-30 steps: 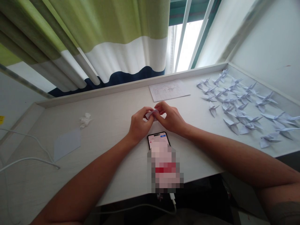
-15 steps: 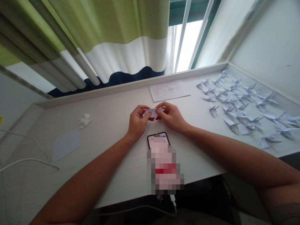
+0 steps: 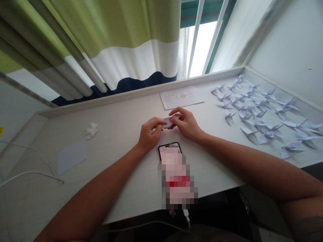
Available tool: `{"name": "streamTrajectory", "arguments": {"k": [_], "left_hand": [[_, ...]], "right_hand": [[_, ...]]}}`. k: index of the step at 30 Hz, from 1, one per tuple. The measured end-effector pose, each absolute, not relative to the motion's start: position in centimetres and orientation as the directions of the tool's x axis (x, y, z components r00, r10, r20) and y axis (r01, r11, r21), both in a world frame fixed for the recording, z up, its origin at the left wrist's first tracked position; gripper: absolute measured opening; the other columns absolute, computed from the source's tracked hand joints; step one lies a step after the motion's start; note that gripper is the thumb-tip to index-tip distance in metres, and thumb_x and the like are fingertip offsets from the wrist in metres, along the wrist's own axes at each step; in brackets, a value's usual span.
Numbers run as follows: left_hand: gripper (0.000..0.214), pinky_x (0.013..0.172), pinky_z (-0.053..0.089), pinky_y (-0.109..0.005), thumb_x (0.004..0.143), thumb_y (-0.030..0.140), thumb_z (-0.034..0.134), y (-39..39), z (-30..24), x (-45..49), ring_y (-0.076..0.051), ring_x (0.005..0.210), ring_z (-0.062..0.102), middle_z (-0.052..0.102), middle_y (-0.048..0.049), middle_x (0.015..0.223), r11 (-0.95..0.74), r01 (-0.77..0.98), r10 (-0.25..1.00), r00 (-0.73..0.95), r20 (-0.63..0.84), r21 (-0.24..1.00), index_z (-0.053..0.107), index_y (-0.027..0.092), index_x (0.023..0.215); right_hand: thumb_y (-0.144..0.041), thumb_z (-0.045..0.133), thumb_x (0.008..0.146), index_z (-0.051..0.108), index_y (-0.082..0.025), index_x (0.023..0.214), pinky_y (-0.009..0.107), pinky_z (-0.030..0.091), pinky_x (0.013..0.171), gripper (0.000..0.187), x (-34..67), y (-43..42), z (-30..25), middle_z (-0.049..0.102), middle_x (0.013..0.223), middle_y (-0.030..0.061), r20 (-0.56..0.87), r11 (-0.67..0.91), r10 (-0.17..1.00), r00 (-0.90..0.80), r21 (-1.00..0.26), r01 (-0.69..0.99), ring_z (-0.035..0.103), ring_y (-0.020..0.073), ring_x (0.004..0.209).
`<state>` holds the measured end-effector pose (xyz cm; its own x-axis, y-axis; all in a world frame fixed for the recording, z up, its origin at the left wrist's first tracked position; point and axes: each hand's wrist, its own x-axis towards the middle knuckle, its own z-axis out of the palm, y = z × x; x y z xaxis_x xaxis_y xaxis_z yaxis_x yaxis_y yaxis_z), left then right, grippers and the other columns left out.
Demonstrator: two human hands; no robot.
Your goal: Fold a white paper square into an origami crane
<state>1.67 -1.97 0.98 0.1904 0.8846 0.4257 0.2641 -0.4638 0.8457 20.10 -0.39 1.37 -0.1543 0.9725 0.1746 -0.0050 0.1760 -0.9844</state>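
A small piece of folded white paper (image 3: 167, 123) is held between my two hands above the middle of the desk. My left hand (image 3: 150, 133) pinches its left end between thumb and fingers. On the other end, my right hand (image 3: 186, 125) grips it with the thumb on top and the fingers partly behind. The fingers hide both ends of the paper. Just below the hands lies a phone (image 3: 170, 149), its screen mostly blurred out. Several folded white paper cranes (image 3: 262, 114) are spread over the right side of the desk.
Behind my hands lies a printed sheet (image 3: 181, 97). To the left are a crumpled tissue (image 3: 91, 131), a flat white paper square (image 3: 72, 157) and a white cable (image 3: 32, 172). A raised rim (image 3: 141, 89) runs along the desk's back, below a curtain (image 3: 136, 57).
My left hand has shifted its grip, its fingers now closed together at the paper's left end. The paper and my right hand moved slightly right, with the right index finger raised more.
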Motion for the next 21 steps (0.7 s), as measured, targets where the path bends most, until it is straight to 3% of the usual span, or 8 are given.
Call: {"name": "streamTrajectory", "arguments": {"k": [4,8,12,15,18,21], "left_hand": [[0.017,0.085,0.061,-0.034,0.089,0.021,0.067,-1.3,1.0,0.7,-0.021,0.094,0.071,0.078,-0.0065,0.104,-0.596,0.391,0.802,0.325,0.500,0.701,0.079,0.023,0.101],[0.016,0.095,0.058,-0.036,0.092,0.021,0.070,0.0,0.3,-0.3,-0.021,0.099,0.072,0.078,-0.0064,0.106,-0.649,0.504,0.761,0.416,0.498,0.570,0.082,0.027,0.101],[0.014,0.094,0.057,-0.037,0.096,0.024,0.070,0.6,-0.2,-0.8,-0.022,0.100,0.071,0.077,-0.0072,0.107,-0.682,0.584,0.731,0.518,0.444,0.441,0.083,0.027,0.099],[0.014,0.094,0.057,-0.040,0.098,0.025,0.069,0.5,-0.1,-0.8,-0.024,0.103,0.070,0.077,-0.0081,0.108,-0.690,0.623,0.721,0.550,0.421,0.369,0.082,0.026,0.102],[0.015,0.096,0.057,-0.044,0.099,0.026,0.068,0.3,0.0,-0.7,-0.026,0.108,0.068,0.076,-0.0086,0.111,-0.689,0.644,0.720,0.556,0.416,0.331,0.082,0.025,0.104],[0.015,0.097,0.057,-0.045,0.099,0.025,0.068,0.3,-0.1,-0.7,-0.027,0.109,0.067,0.076,-0.0097,0.112,-0.692,0.640,0.716,0.551,0.429,0.333,0.081,0.023,0.105]], "right_hand": [[-0.027,0.066,0.086,0.059,-0.023,0.093,0.035,0.060,0.065,0.011,20.5,0.2,1.0,0.072,0.076,0.0000,0.140,0.146,0.977,-0.160,-0.989,0.023,0.075,0.0187,0.065],[-0.019,0.065,0.084,0.063,-0.021,0.087,0.036,0.057,0.068,0.005,20.8,0.8,0.8,0.073,0.079,0.0034,0.120,0.149,0.980,-0.159,-0.971,0.189,0.072,0.0199,0.071],[-0.014,0.068,0.078,0.068,-0.020,0.080,0.039,0.054,0.077,0.006,21.0,1.1,0.7,0.074,0.086,0.0061,0.201,0.260,0.964,-0.173,-0.845,0.468,0.066,0.0228,0.081],[-0.011,0.072,0.076,0.071,-0.020,0.083,0.041,0.053,0.084,0.012,21.5,1.5,0.5,0.072,0.093,0.0073,0.294,0.350,0.937,-0.191,-0.747,0.566,0.065,0.0256,0.093],[-0.014,0.071,0.083,0.074,-0.021,0.085,0.040,0.052,0.087,0.008,22.3,2.1,0.4,0.072,0.098,0.0077,0.347,0.487,0.872,-0.345,-0.690,0.536,0.064,0.0258,0.099],[-0.016,0.062,0.092,0.079,-0.023,0.089,0.041,0.051,0.092,0.018,23.1,2.7,0.4,0.074,0.101,0.0077,0.331,0.605,0.776,-0.537,-0.633,0.483,0.065,0.0250,0.100]]}}
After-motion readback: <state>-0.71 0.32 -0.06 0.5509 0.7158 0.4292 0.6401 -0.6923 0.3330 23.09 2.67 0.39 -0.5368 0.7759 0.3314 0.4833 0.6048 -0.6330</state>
